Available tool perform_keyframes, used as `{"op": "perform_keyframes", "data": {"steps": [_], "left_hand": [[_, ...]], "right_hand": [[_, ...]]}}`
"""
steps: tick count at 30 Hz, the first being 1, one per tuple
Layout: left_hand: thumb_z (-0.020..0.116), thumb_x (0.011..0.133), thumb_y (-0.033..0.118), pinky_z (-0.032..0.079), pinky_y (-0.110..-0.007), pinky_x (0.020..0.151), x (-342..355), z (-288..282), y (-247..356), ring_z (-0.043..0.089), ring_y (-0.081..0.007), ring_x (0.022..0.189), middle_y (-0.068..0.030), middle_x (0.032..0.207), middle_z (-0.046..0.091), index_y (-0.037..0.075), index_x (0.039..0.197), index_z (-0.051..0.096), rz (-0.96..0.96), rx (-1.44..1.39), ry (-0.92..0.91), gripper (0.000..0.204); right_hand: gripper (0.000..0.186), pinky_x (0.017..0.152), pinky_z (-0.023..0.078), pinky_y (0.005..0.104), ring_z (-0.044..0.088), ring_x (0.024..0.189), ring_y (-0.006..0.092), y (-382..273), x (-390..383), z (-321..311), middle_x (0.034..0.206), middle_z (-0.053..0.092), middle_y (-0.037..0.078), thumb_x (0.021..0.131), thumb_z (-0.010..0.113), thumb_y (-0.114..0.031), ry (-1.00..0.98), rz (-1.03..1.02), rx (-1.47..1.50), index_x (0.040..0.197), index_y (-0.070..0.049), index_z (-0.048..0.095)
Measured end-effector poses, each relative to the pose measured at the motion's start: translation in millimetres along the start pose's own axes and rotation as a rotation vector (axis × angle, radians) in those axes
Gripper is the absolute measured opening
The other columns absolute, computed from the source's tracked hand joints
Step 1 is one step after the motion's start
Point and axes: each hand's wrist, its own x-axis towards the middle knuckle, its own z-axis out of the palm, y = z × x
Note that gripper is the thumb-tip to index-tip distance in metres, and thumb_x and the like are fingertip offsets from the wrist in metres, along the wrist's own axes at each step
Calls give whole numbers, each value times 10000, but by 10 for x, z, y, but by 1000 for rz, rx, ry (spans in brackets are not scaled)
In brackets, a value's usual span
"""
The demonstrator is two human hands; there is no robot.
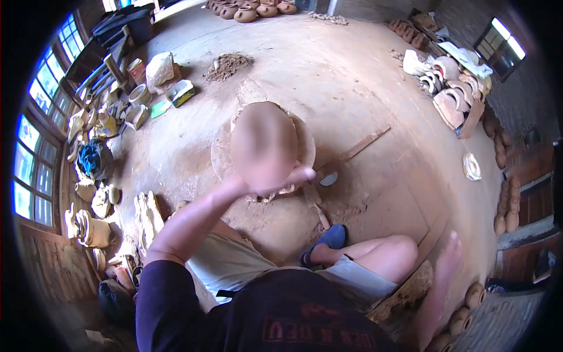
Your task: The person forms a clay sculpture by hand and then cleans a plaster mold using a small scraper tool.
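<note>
My left hand [293, 178] reaches over a round clay-smeared disc [221, 154] on the floor in front of me. A smooth oval blur covers most of that hand and the middle of the disc, so what stands there and how the fingers lie are hidden. Only a fingertip part sticks out on the right, with ragged clay-coloured edges below it. Out to the right side, away from the disc, my right hand [448, 255] is raised. It is slightly smeared, its fingers look stretched, and nothing shows in it.
Right of the disc lie a wooden strip [368, 142], a pale half-round piece [329, 178] and a wooden-handled tool [321, 216]. Tubs and a yellow-edged tray [180, 92] stand at left near a dirt heap [231, 66]. Clay pots [245, 14] line the back; curved pieces [457, 94] are stacked right.
</note>
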Motion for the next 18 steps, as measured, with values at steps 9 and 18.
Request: {"op": "perform_keyframes", "data": {"steps": [9, 18], "left_hand": [[397, 1081, 683, 573, -413, 693, -28, 909, -535, 709, -244, 728, -162, 928, 692, -10, 1155, 607, 132, -133, 103, 728], [549, 1061, 621, 476, -306, 617, -170, 722, -1142, 606, -142, 673, -48, 808, 627, 58, 1110, 669, -181, -879, 4, 578]], "right_hand": [[331, 717, 581, 433, 714, 824, 300, -2156, -1002, 2239, 967, 692, 146, 930, 808, -262, -949, -756, 332, 1075, -18, 639], [274, 644, 535, 485, 633, 725, 373, -2297, -1164, 2954, 841, 606, 156, 912, 799, -165, -854, -1312, 176, 1065, 5, 647]]}}
